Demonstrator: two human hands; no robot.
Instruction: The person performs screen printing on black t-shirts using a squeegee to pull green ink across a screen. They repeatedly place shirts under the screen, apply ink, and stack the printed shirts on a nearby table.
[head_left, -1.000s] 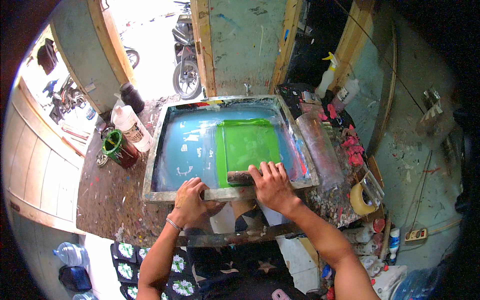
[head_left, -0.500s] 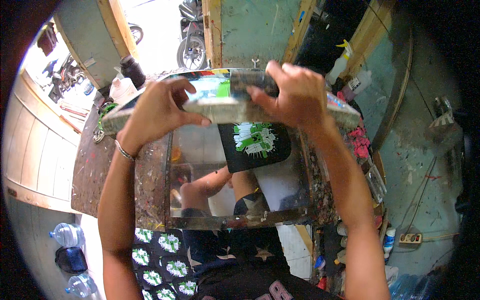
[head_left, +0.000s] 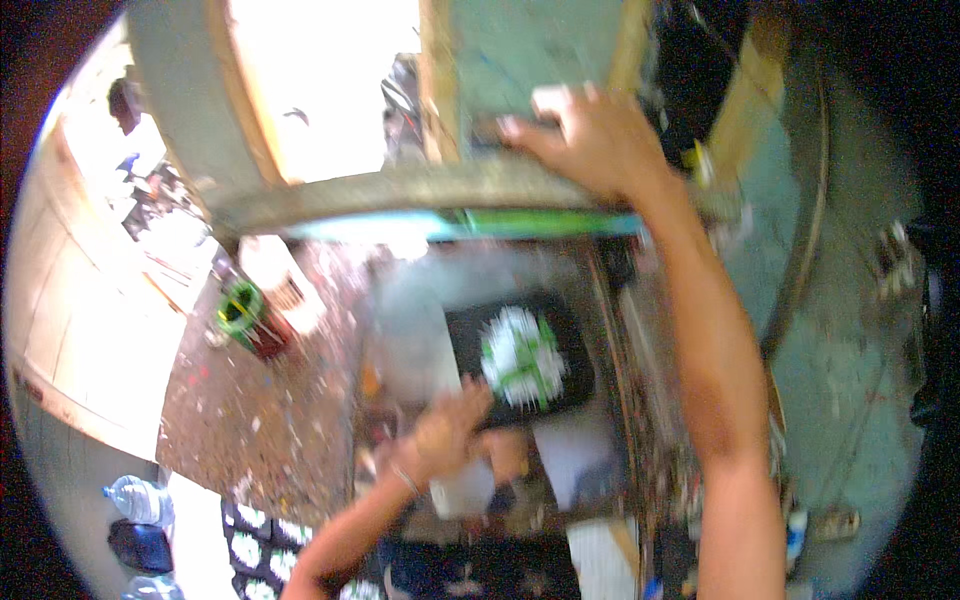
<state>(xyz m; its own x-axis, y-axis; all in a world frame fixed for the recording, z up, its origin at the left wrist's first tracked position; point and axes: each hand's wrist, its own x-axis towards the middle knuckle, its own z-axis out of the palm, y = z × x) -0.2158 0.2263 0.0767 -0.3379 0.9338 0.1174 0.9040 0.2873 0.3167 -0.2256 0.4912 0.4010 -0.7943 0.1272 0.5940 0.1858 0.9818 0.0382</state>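
My right hand (head_left: 588, 135) grips the raised wooden screen frame (head_left: 380, 197) at its near edge, with a dark bar, probably the squeegee, under its fingers. The screen's blue and green mesh shows beneath that edge. My left hand (head_left: 447, 430), blurred, reaches with extended fingers to the lower left corner of a black fabric piece (head_left: 573, 390) printed in white and green, lying on the shiny plate (head_left: 580, 470); whether it touches cannot be told.
A paint-smeared table (head_left: 220, 420) holds a green-stained paint pot (head_left: 262, 325) and a white bottle (head_left: 295, 290) at left. Printed black pieces (head_left: 250, 550) lie below left near water bottles (head_left: 140, 500). Behind are doorways with motorbikes (head_left: 150, 200); a power strip (head_left: 835, 522) is at right.
The screen has swung up from lying flat, uncovering the printed fabric. My left hand has let go of the frame and moved down to the fabric, while my right hand has risen with the frame.
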